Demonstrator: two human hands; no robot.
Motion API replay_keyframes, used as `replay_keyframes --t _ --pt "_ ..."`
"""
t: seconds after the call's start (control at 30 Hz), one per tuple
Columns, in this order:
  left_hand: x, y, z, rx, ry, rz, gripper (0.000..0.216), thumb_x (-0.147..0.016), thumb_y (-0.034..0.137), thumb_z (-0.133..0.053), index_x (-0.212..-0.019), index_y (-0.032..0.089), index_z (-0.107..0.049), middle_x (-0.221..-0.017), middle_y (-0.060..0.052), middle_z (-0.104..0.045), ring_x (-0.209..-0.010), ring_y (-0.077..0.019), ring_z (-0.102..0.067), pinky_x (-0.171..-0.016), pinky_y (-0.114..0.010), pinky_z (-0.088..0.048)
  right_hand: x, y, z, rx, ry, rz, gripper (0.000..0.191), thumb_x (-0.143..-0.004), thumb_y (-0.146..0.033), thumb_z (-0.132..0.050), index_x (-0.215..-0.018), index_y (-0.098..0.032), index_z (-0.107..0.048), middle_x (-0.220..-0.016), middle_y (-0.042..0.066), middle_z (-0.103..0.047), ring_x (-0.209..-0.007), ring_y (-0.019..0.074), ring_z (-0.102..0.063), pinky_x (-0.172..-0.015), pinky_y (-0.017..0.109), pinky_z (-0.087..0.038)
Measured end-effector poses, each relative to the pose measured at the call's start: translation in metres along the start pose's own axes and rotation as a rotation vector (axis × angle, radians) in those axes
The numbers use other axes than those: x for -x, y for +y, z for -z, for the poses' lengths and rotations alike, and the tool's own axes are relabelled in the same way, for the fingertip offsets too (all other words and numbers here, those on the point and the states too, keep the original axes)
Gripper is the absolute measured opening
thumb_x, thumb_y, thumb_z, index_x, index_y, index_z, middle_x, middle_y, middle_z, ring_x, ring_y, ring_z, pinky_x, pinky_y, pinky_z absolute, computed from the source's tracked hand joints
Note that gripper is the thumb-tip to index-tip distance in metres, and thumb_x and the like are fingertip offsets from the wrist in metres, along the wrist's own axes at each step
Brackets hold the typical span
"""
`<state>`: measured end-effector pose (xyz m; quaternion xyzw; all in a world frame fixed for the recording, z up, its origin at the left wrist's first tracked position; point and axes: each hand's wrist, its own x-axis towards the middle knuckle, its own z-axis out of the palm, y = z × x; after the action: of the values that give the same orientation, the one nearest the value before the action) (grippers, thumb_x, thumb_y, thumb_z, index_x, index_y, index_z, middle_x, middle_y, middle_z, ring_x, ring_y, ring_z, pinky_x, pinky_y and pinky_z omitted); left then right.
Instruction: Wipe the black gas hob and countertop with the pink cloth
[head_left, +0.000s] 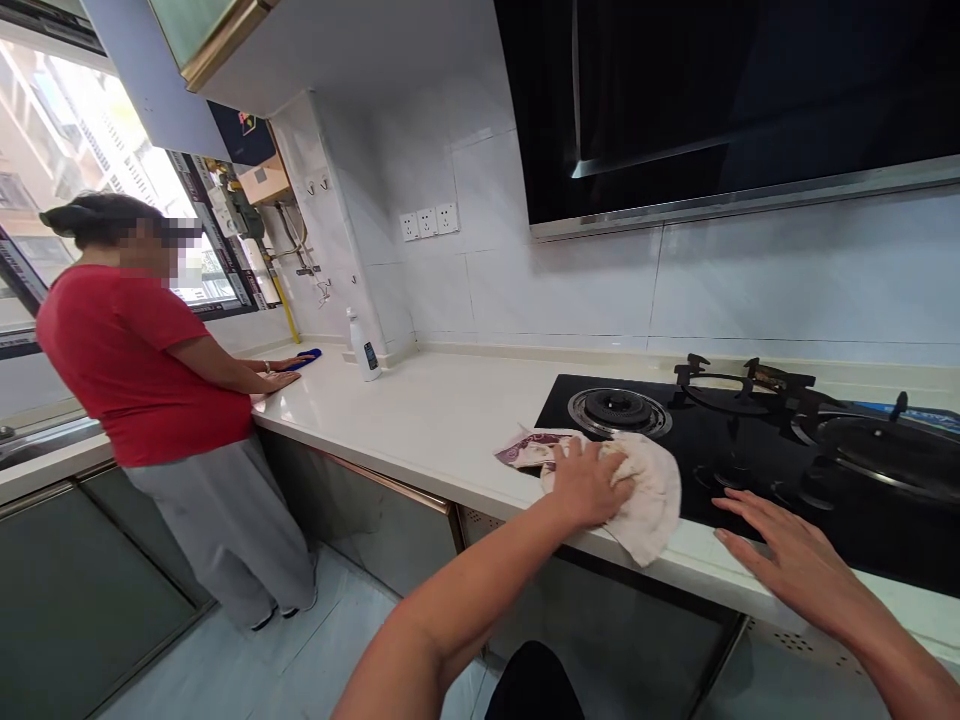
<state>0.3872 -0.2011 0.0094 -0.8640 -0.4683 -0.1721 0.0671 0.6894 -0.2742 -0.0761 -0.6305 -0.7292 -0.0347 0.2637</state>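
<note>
The right hand is spread open at the near edge of the black glass gas hob. The left hand presses down on a crumpled white cloth on the white countertop, beside the hob. Far left, a person in a red shirt rests a hand on a blue cloth.

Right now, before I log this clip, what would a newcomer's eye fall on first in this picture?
The eye goes first to the person in a red T-shirt at far left, whose hands rest on a blue cloth at the end of the white counter. At centre, the left hand presses a crumpled white cloth on the counter, beside a black gas hob. To the right, the right hand lies spread at the hob's front edge.
</note>
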Motion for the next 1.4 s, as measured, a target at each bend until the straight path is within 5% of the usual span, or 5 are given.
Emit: replay_keyframes --t 0.17,0.37,0.77,1.0,1.4 --pt "-0.002 0.045 -0.006 0.08 0.003 -0.108 0.057 -0.098 0.07 -0.044 -0.141 0.035 -0.06 -0.143 -0.008 -0.058 -0.134 -0.0395 -0.045 -0.108 -0.068 -0.038 -0.004 0.007 -0.004 -0.008 0.017 0.029 0.063 -0.1 -0.067 -0.031 -0.131 -0.028 -0.069 -0.148 0.009 -0.062 -0.144 0.0339 -0.05 -0.118 0.059 -0.042" --pt "0.027 0.033 0.0 0.111 0.038 -0.197 0.053 -0.096 0.066 -0.055 -0.137 0.035 -0.061 -0.141 -0.005 -0.061 -0.134 -0.0352 -0.046 -0.108 -0.061 -0.041 -0.002 0.006 0.0 -0.046 0.004 -0.01 0.062 -0.101 -0.067 -0.032 -0.131 -0.028 -0.069 -0.148 0.008 -0.062 -0.144 0.0341 -0.051 -0.119 0.06 -0.042" --pt "0.066 -0.136 0.041 -0.003 -0.027 0.267 0.049 -0.089 0.047 -0.067 -0.137 0.037 -0.063 -0.15 0.0 -0.059 -0.137 -0.0288 -0.05 -0.112 -0.047 -0.042 0.005 0.0 0.006 -0.032 -0.011 -0.016 0.064 -0.096 -0.073 -0.045 -0.141 -0.031 -0.062 -0.157 0.007 -0.054 -0.148 0.0367 -0.045 -0.118 0.064 -0.04" --pt "0.082 -0.204 0.06 -0.121 0.062 0.596 0.047 -0.094 0.046 -0.056 -0.137 0.031 -0.064 -0.15 -0.008 -0.058 -0.136 -0.0386 -0.048 -0.113 -0.062 -0.033 0.005 -0.006 0.01 -0.047 -0.011 -0.016 0.066 -0.096 -0.073 -0.045 -0.142 -0.029 -0.062 -0.157 0.009 -0.053 -0.147 0.0375 -0.046 -0.118 0.065 -0.039" --pt "0.117 -0.096 0.021 -0.094 0.329 0.486 0.031 -0.088 0.038 -0.062 -0.118 0.031 -0.069 -0.132 -0.006 -0.067 -0.131 -0.0352 -0.049 -0.108 -0.055 -0.037 0.007 -0.002 0.002 -0.049 -0.043 -0.046 0.065 -0.097 -0.073 -0.044 -0.145 -0.032 -0.06 -0.162 0.006 -0.047 -0.149 0.0376 -0.043 -0.121 0.067 -0.034"
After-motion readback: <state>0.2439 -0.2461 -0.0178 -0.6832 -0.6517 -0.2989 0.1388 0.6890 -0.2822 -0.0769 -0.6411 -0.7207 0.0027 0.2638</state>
